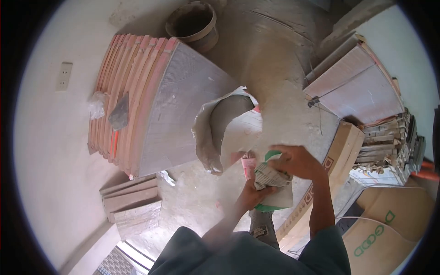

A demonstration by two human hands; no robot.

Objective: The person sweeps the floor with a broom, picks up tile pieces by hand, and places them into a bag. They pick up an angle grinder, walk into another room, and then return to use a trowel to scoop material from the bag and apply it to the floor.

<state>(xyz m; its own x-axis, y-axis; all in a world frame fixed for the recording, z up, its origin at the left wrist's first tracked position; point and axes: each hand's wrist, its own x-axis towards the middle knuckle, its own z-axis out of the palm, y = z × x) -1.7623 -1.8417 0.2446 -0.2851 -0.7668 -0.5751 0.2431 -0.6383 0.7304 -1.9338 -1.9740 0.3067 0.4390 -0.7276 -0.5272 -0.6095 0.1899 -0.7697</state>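
Note:
A white and green printed packet (280,195) is held low in front of my body. My left hand (256,195) grips its near left side, thumb across the printed face. Over the packet's upper end, my right hand (295,161) has its fingers curled down and closed on the edge; the fingertips are partly hidden. Just beyond my hands stands a torn-open white sack (201,133) with grey powder (229,110) inside. Haze blurs the air near the sack and my left forearm.
Stacked tiles (183,101) lean against the left wall, with a dark bucket (192,27) behind. Smaller boards (137,206) lie nearer. On the right are another tile stack (357,82), a long carton (337,151), piled cardboard (380,146) and a flat carton (389,220).

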